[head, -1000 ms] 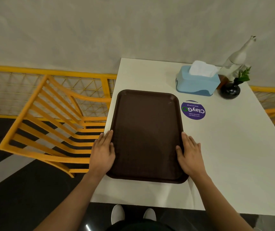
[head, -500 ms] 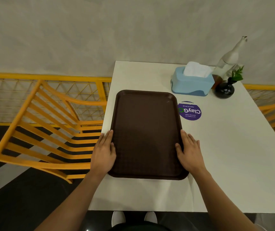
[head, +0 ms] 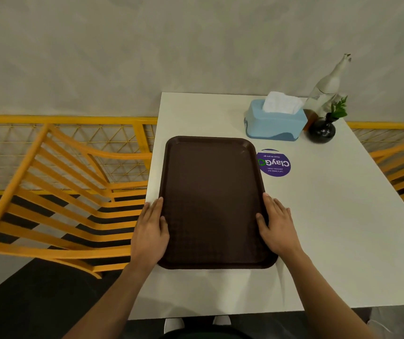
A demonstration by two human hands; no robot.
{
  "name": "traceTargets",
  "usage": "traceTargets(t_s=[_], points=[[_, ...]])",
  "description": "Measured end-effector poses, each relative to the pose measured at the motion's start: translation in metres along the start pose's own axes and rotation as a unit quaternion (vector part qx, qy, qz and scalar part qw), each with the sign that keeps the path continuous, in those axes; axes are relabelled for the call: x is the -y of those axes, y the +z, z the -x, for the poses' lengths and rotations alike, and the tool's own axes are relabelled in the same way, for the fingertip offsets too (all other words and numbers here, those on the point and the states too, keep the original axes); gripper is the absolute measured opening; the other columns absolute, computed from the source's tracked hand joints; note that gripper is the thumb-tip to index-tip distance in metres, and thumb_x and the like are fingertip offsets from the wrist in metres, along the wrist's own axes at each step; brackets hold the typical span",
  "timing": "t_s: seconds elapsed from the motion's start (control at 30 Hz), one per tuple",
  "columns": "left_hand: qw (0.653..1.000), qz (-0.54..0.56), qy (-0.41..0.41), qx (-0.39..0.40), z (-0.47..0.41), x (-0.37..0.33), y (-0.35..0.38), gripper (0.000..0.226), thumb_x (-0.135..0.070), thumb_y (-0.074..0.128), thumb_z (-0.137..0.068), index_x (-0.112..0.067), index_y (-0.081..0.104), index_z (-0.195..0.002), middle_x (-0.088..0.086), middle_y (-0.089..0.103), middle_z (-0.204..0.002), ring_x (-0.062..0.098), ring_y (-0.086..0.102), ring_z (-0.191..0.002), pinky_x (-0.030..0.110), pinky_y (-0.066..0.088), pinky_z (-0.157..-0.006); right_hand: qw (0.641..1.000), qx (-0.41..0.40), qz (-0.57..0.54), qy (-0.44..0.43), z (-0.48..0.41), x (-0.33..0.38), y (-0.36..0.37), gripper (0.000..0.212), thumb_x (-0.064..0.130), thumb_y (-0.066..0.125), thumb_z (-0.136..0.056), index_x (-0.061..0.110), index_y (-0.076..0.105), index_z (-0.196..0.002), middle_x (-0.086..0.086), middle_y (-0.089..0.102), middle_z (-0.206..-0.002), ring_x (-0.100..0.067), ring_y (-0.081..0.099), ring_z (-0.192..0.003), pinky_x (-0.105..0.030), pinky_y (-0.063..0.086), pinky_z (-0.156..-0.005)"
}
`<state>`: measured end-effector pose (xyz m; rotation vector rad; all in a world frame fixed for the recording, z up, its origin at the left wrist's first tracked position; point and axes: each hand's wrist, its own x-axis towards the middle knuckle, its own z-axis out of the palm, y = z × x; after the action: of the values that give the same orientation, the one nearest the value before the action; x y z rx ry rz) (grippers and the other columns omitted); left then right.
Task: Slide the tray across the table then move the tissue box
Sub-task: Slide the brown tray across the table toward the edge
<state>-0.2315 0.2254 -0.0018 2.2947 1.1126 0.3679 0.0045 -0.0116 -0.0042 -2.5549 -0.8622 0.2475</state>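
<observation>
Far left: yellow slatted chair [head: 56,196] beside the table, yellow railing [head: 64,119] behind it, not in play. White table [head: 330,228] next. Left hand [head: 150,232] lies flat, fingers extended, on the left rim of the brown tray [head: 212,201], thumb over the lip onto the tray floor; no curl under the edge that I can see. Right hand [head: 278,227] mirrors it on the right rim, same open flat-palm press. So both hands are spread, bracing the tray between them, not gripping it. Change over the last second: the tray's far edge has crept a bit closer to the tissue box and sticker, and more bare table shows between the near rim and the table edge, so the slide away from the person looks under way, early stage. Camera shifted too, so I'm only fairly sure. The tray sits on the left half of the table, its left rim near the table's left edge. Right of its far corner: round purple sticker [head: 273,163], just beside. Farther right, well beyond both hands: blue tissue box [head: 275,123], untouched, then a dark vase [head: 322,130] and a glass bottle [head: 328,86] close against it. Box move comes second; mind the neighbours.
</observation>
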Motion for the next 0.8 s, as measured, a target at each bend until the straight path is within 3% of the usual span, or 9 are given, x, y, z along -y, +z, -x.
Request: traceTargets(t_s=[0.4, 0.6, 0.8], points=[[1.0, 0.011, 0.02, 0.018, 0.001, 0.003, -0.005, 0.06, -0.022, 0.052, -0.1, -0.018, 0.032, -0.156, 0.007, 0.042, -0.158, 0.026, 0.026, -0.151, 0.049, 0.031, -0.12, 1.0, 0.017, 0.002, 0.002, 0.0, 0.003, -0.007, 0.062, 0.039, 0.042, -0.103, 0.025, 0.017, -0.159, -0.001, 0.033, -0.16, -0.026, 0.026, -0.147, -0.051, 0.019, -0.121], [0.999, 0.035, 0.027, 0.02, -0.008, -0.005, -0.017, 0.063, -0.031, 0.058, -0.097, -0.021, 0.033, -0.154, 0.005, 0.048, -0.15, 0.026, 0.043, -0.139, 0.047, 0.042, -0.112, 0.994, 0.006, -0.1, 0.03, -0.001, 0.005, -0.02, 0.062, 0.051, 0.05, -0.099, 0.029, 0.029, -0.154, 0.003, 0.04, -0.156, -0.022, 0.037, -0.141, -0.041, 0.03, -0.113], [0.998, 0.027, 0.064, -0.001, -0.033, -0.047, -0.01, 0.062, -0.027, 0.062, -0.094, -0.024, 0.038, -0.151, 0.008, 0.051, -0.147, 0.028, 0.044, -0.139, 0.048, 0.044, -0.111, 0.99, -0.052, -0.121, 0.048, -0.016, -0.006, -0.043, 0.058, 0.052, 0.052, -0.097, 0.027, 0.041, -0.149, 0.003, 0.044, -0.153, -0.021, 0.042, -0.138, -0.039, 0.035, -0.11]])
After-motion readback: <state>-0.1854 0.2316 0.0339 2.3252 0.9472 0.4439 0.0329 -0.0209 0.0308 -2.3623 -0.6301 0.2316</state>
